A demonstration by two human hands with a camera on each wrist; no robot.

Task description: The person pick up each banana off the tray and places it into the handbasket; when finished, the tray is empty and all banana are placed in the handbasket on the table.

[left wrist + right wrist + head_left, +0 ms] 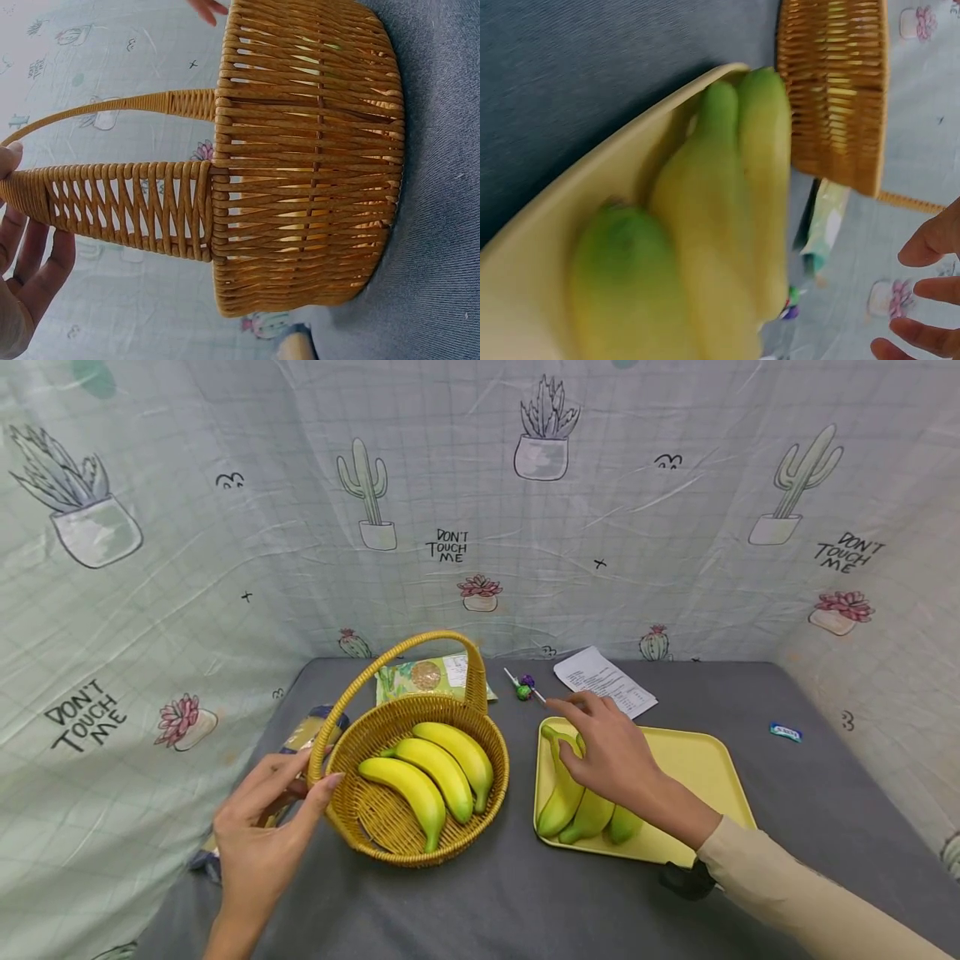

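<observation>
My left hand pinches the side of the arched handle of a woven wicker basket, thumb on one side and fingers on the other. Three yellow bananas with green tips lie side by side in the basket. To its right, my right hand hovers over the left part of a pale yellow tray, its fingers spread and holding nothing. Three greenish-yellow bananas lie on that tray, partly hidden by this hand in the head view. The right wrist view shows a gap between fingers and bananas.
Behind the basket lies a green packet; a dark-and-gold package is partly hidden at its left. Two lollipops and a printed paper lie at the back. A small blue wrapper sits right of the tray.
</observation>
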